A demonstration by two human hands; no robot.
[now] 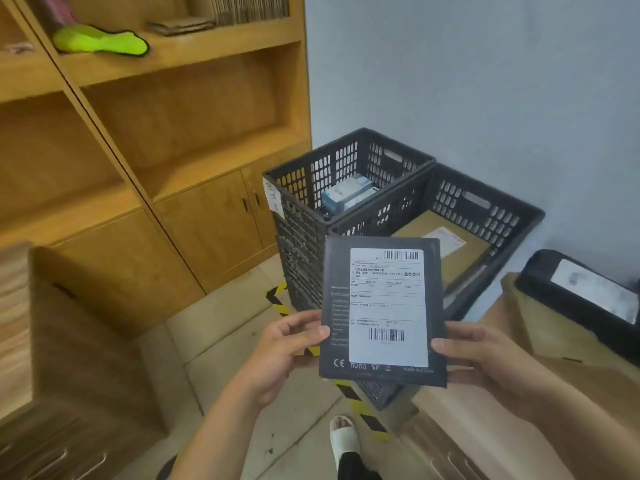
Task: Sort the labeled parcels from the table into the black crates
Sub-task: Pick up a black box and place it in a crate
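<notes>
Now | left hand, right hand | gripping dark parcel

- The left hand and right hand are bare, with nothing worn on fingers or wrists that shows.
- The left forearm and right forearm run uncovered to the frame's lower edge.
- At six o'clock, one foot wears a white open-toed slipper with a broad front strap; toes show at its tip.
- Behind the slipper's heel, a black trouser leg covers the ankle.
</notes>
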